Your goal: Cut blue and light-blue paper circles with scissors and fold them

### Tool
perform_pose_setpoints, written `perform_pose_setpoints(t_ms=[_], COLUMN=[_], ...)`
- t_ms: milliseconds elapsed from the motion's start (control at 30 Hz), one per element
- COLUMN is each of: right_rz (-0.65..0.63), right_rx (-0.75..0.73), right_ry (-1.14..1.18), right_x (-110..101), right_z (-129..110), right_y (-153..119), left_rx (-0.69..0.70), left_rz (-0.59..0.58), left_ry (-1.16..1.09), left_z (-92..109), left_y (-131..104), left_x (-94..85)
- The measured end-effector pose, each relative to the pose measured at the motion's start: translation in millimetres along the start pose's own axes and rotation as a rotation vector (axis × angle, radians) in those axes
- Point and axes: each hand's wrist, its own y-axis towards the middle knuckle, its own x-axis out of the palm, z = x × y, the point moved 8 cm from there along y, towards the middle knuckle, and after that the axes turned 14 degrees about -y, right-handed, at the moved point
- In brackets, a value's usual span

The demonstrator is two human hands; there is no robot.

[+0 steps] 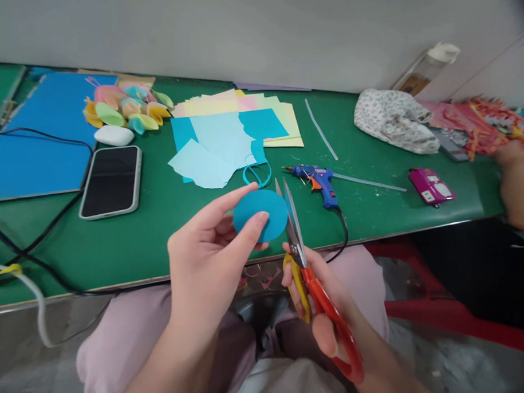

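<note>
A round blue paper disc point(268, 205) is pinched between the thumb and fingers of my left hand point(216, 244), above the table's front edge. My right hand point(329, 297) holds scissors point(309, 263) with one red and one yellow handle, fingers through the loops. The blades point up and are slightly apart, close beside the disc's right edge. Beyond the disc, a thin blue paper loop point(258, 175) lies on the green table, near cut light blue paper point(221, 140) and darker blue sheets point(268, 123).
A blue glue gun point(319, 180) with a cord lies right of the papers. At left are a phone point(112, 181), a white case point(114, 136) and paper petals point(130, 106). A cloth pouch point(392, 120) and another person's hand point(516, 164) are at right.
</note>
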Motion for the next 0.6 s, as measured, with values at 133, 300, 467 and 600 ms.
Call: perform_pose_setpoints(t_ms=[133, 300, 467, 600], right_rz=[-0.009, -0.021, -0.003, -0.038], right_rx=[0.079, 0.041, -0.077, -0.04], right_ry=[0.076, 0.102, 0.123, 0.185], right_x=[0.5, 1.0, -0.6, 2.4], right_z=[5.7, 18.8, 28.7, 28.3], right_y=[2.4, 8.6, 14.1, 12.7], left_rx=[0.022, 0.054, 0.058, 0.047], left_rz=[-0.034, -0.077, -0.063, 0.009], left_ry=[0.005, 0.033, 0.034, 0.014], left_z=[-1.7, -3.7, -1.4, 2.8], left_y=[2.0, 3.3, 3.8, 4.4], left_x=[-1.1, -4.8, -5.0, -4.8])
